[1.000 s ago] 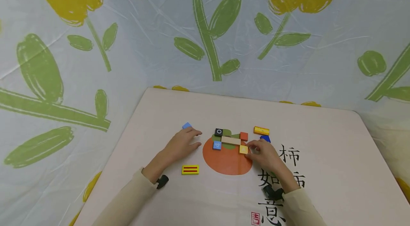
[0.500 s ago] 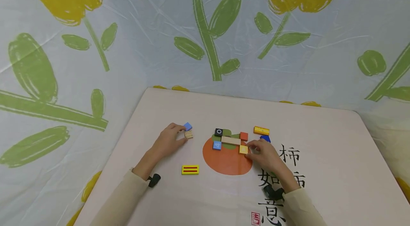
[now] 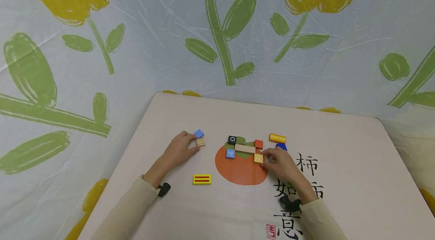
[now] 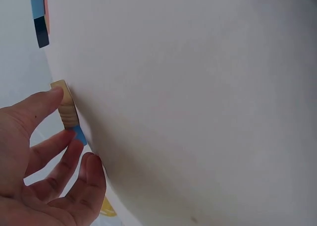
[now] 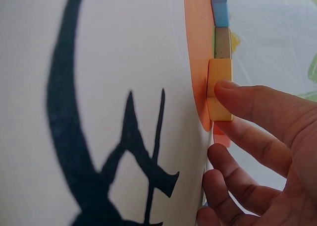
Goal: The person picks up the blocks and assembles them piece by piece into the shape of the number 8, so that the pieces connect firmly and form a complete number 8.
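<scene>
My left hand is at a small plain wooden block, its thumb on the near side and index finger on the far side. A light blue block lies just behind that one. On the right, my right hand pinches a yellow-orange square block between thumb and index finger. This block sits at the front right end of a long wooden block. Around the long block's other ends are a black block, a blue block and a red block.
The arrangement lies over a printed orange persimmon on the pale table. A yellow block with red stripes lies at front left. Behind my right hand are an orange-yellow block and a dark blue block. A flowered curtain rises behind.
My left hand has moved left from beside the persimmon print to the wooden block, uncovering it and the light blue block. My right hand has stayed at the yellow-orange block.
</scene>
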The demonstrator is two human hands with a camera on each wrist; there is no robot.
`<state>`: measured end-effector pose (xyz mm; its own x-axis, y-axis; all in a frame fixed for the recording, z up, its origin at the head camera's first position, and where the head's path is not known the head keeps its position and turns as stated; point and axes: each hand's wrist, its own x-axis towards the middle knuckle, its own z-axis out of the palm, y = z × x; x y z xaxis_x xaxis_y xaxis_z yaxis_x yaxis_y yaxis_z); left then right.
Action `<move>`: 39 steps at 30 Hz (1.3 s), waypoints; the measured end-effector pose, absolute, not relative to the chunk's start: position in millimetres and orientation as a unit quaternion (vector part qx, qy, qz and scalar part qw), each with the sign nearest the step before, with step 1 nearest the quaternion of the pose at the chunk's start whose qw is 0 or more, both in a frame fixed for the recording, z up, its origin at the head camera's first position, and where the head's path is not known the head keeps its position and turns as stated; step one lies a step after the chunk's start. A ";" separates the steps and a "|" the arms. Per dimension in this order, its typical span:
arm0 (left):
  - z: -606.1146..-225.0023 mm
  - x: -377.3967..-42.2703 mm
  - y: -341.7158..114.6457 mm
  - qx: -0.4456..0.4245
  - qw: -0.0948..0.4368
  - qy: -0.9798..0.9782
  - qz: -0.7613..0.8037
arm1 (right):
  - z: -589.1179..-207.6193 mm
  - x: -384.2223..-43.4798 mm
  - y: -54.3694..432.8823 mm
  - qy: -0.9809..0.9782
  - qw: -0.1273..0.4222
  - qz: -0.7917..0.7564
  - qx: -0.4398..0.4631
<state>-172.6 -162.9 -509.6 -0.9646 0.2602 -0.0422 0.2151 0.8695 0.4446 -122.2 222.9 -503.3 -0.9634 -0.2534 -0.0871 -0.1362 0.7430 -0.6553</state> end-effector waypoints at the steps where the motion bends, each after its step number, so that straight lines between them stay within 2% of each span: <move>1: -509.5 -172.9 -162.7 0.124 0.049 0.966 0.221 | -503.1 -122.1 222.8 0.929 0.086 -0.344 -0.104; 20: -496.1 -164.6 -156.9 0.132 0.051 0.964 0.224 | -501.9 -121.1 222.9 0.930 0.088 -0.343 -0.100; 29: -492.4 -146.1 -138.8 0.187 0.047 0.958 0.214 | -502.9 -121.4 223.6 0.928 0.085 -0.346 -0.106; 39: -493.7 -130.2 -115.1 0.250 0.084 0.944 0.199 | -501.5 -121.4 222.7 0.929 0.081 -0.344 -0.108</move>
<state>-130.2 -115.1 -493.7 -0.8610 0.5052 -0.0589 0.4384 0.7958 0.4176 -121.4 222.7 -501.5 -0.9635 -0.2568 -0.0760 -0.1455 0.7402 -0.6564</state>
